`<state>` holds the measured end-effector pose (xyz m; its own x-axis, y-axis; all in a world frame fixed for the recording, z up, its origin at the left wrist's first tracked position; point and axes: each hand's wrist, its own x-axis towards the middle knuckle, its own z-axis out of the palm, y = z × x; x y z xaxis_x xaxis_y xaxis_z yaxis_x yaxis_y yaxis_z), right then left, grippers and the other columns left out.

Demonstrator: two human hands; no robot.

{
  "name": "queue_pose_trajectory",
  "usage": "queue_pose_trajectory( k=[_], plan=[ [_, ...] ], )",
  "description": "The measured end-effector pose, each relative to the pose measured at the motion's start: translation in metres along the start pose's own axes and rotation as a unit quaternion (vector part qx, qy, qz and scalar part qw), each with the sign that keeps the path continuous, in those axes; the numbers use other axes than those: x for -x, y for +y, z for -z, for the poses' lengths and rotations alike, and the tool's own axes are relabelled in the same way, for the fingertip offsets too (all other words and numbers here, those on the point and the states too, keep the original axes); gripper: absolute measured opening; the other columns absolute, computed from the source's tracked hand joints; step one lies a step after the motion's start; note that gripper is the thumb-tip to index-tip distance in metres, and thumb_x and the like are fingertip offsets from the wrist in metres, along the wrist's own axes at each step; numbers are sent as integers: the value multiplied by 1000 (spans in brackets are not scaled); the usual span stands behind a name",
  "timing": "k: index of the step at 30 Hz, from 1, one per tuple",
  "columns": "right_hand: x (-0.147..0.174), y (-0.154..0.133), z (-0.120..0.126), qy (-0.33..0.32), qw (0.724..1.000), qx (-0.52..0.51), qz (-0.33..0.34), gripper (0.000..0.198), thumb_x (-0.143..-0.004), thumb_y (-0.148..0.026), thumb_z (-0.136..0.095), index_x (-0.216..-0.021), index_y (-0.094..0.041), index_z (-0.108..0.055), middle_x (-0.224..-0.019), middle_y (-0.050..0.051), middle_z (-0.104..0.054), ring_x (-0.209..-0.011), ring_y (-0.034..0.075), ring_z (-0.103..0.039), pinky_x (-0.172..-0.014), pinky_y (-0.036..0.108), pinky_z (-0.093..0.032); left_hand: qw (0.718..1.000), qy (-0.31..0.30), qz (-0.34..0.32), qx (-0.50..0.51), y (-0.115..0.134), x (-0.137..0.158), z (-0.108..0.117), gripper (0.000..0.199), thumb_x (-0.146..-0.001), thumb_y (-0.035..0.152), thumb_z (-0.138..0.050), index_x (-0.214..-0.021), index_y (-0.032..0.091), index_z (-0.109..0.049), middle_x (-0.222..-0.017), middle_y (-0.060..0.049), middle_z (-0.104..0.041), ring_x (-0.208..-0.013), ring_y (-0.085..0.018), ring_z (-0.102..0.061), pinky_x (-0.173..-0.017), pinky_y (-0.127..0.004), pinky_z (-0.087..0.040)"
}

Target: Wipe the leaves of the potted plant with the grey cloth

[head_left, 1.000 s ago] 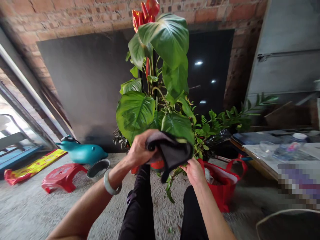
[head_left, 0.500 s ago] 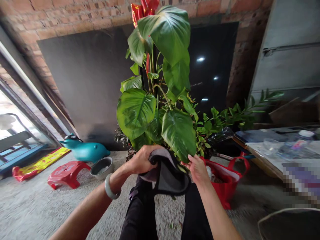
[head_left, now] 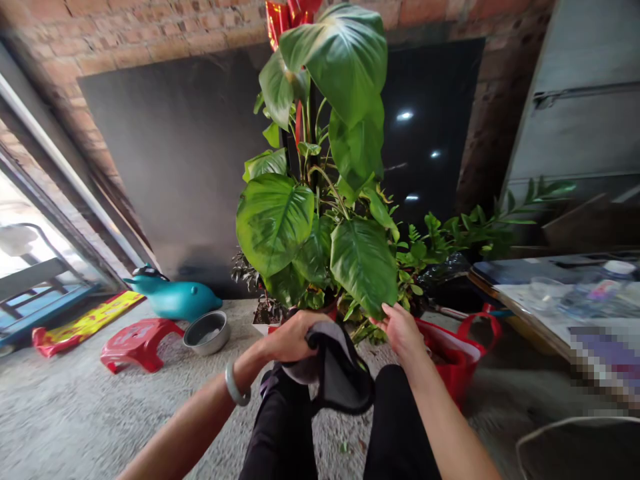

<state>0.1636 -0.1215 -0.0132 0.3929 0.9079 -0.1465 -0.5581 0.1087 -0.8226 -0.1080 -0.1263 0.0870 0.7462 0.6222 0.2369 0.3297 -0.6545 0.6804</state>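
At lower centre, the left hand, clenched on the dark cloth, has dropped clear of the large lower leaf, whose tip the right hand now pinches, indicating that leaf's wipe has ended.
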Motion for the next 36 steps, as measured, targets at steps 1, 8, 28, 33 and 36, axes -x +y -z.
queue_pose_trajectory(
  k=[1, 8, 28, 33, 36],
  plan=[
    [-2, -2, 2, 0, 1000, 4, 1, 35, -55, -31, -89, -84, -23, -71, -83, 0, -78, -74, 22, -74, -65, 35, -64, 1000, 5, -3, 0, 4, 4, 3, 54, -63, 4, -59, -106, 29, -78, -108, 1, -83, -100, -22, -78, -90, -35, -65],
    [11, 1, -1, -9, 1000, 6, -6, 31, -57, -30, -89, -79, -25, -68, -78, -2, -78, -70, 19, -73, -68, 36, -66, 883, 443, -40, -152, 21, -66, 45, 45, -78, 13, -69, -124, 15, -67, -114, -4, -78, -107, -22, -73, -99, -34, -60],
    [2, -1, 1, 18, 1000, 11, 3, 33, -57, -29, -90, -79, -23, -66, -76, -3, -76, -66, 18, -72, -69, 37, -66, 905, 315, -28, -283, 9, -79, 45, 39, -76, 5, -65, -113, 17, -69, -108, -10, -75, -106, -27, -70, -96, -40, -57],
    [-13, -32, 19, 52, 997, 8, 56, 32, -54, -25, -87, -80, -23, -68, -79, -3, -78, -62, 15, -69, -60, 31, -63, 969, 40, 55, -238, -25, -24, 25, 40, -65, -1, -60, -92, 24, -73, -91, -1, -78, -90, -24, -76, -81, -31, -59],
    [-18, -40, 25, 56, 996, 9, 74, 30, -55, -25, -86, -80, -22, -69, -80, -1, -79, -61, 15, -69, -56, 28, -60, 972, 116, -41, -202, 6, -14, 38, 46, -68, 5, -62, -106, 26, -75, -104, -1, -80, -98, -22, -76, -86, -31, -61]
  ],
)
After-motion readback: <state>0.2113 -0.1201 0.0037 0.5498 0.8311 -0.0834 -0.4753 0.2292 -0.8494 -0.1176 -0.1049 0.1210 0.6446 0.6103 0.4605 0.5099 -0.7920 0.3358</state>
